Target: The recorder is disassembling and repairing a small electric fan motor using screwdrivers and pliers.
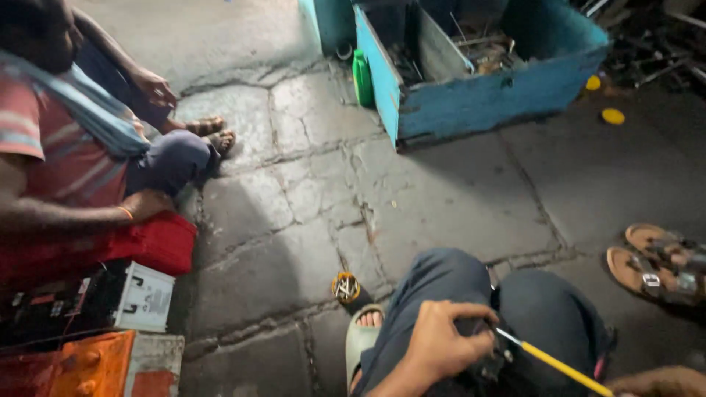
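My left hand point(440, 342) rests on my knee at the bottom centre, its fingers closed around a small dark part point(482, 340). My right hand point(658, 382) shows only partly at the bottom right corner, gripping a yellow-handled screwdriver point(555, 363). The tool's metal tip touches the dark part under my left fingers. My legs in dark blue trousers fill the lower middle, with one foot in a pale sandal point(362, 340) on the stone floor.
Another person in a striped shirt point(59, 140) sits at the left on a red seat point(158, 242). Batteries point(143, 298) and an orange case point(88, 364) lie nearby. A blue toolbox point(478, 95), a green bottle point(362, 77), a small wire coil point(345, 287) and brown sandals point(658, 268) are on the floor.
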